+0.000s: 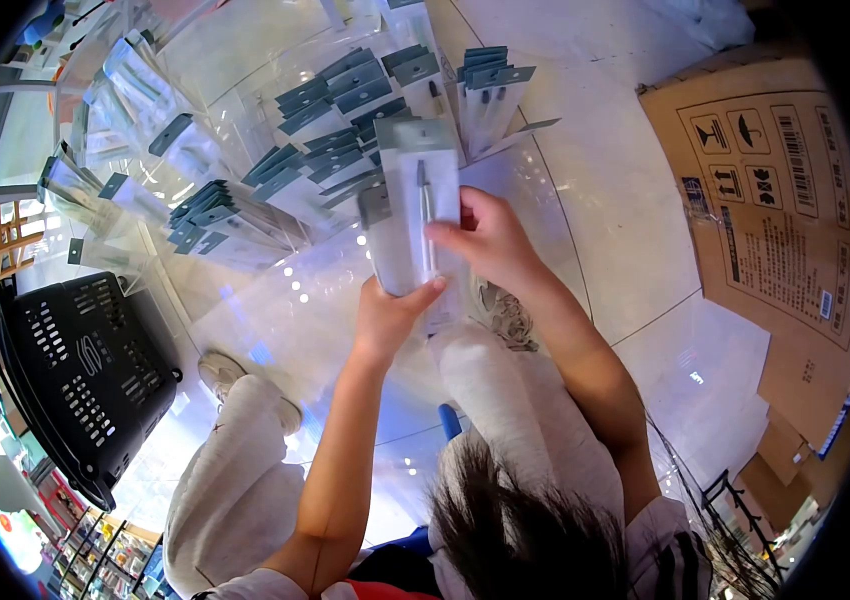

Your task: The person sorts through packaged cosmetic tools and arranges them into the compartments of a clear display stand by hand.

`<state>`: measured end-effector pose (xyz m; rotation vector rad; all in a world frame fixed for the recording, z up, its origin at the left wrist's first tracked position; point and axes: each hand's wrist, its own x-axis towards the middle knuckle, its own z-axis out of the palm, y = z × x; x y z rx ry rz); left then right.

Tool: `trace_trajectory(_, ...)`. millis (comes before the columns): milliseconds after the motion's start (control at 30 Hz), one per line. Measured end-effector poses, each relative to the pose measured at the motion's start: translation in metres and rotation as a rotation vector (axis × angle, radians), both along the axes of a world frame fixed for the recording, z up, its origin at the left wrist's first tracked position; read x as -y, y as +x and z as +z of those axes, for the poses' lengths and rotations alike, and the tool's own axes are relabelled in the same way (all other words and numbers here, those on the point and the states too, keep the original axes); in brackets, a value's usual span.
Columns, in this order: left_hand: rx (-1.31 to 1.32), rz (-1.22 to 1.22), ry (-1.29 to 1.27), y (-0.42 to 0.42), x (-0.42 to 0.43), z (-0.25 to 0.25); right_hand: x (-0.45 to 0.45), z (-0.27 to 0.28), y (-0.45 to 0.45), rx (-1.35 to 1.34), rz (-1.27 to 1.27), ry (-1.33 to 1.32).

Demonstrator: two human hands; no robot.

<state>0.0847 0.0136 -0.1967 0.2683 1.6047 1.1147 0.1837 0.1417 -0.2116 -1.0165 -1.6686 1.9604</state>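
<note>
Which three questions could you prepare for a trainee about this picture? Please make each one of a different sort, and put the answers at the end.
1. True or false: the left hand and the right hand both touch the clear packet that contains a slim, pen-shaped item.

2. Which colour is the plastic basket at the left of the view? A: white. B: red. C: black.

3. Fill in: the cardboard box at the right bears a printed picture of an open ____.

Key: 1. True. 2. C. 3. Umbrella.

Head-worn view (round-edged), facing down, near both hands (488,240)
</note>
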Motion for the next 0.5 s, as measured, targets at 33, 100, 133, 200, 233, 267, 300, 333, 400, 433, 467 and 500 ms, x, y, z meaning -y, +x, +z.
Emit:
trace_trajectory(33,0.046,0.05,-0.002,0.001,0.002,0.001,-0.003,0.0,0.002,-0.034,-0.093,-0.039)
trace_trajectory(100,0.12,0.174,-0.019,-0.002,0.009,0.0,-0.011,0.003,0.008,-0.101,-0.28,-0.12)
trace_trajectory(133,0.157,0.237,-0.028,-0.004,0.014,-0.002,-0.02,0.008,0.017,-0.096,-0.325,-0.109)
trace_trajectory(200,0.14,0.311,0.012,-0.009,0.022,-0.009,-0.045,0.019,0.031,-0.084,-0.416,-0.083)
trace_trajectory(233,0.132,0.347,0.033,-0.011,0.026,-0.012,-0.05,0.02,0.03,-0.002,-0.389,0.035)
trace_trajectory(267,0.109,0.382,0.049,-0.013,0.026,-0.012,-0.055,0.02,0.027,0.08,-0.363,0.154)
trace_trajectory(300,0.1,0.399,0.048,-0.014,0.025,-0.01,-0.06,0.019,0.026,0.164,-0.335,0.272)
trace_trajectory(333,0.092,0.417,0.045,-0.015,0.024,-0.007,-0.063,0.014,0.019,0.196,-0.289,0.346)
trace_trajectory(400,0.093,0.452,0.047,-0.016,0.024,-0.006,-0.07,-0.002,0.007,0.324,-0.131,0.668)
trace_trajectory(433,0.102,0.468,0.05,-0.016,0.024,-0.007,-0.074,-0.008,0.001,0.387,-0.048,0.826)
trace_trajectory(467,0.11,0.483,0.053,-0.017,0.025,-0.007,-0.076,-0.006,-0.009,0.373,-0.064,0.841)
trace_trajectory(500,0.083,0.451,0.064,-0.018,0.025,-0.006,-0.078,-0.009,-0.015,0.361,-0.049,0.782)
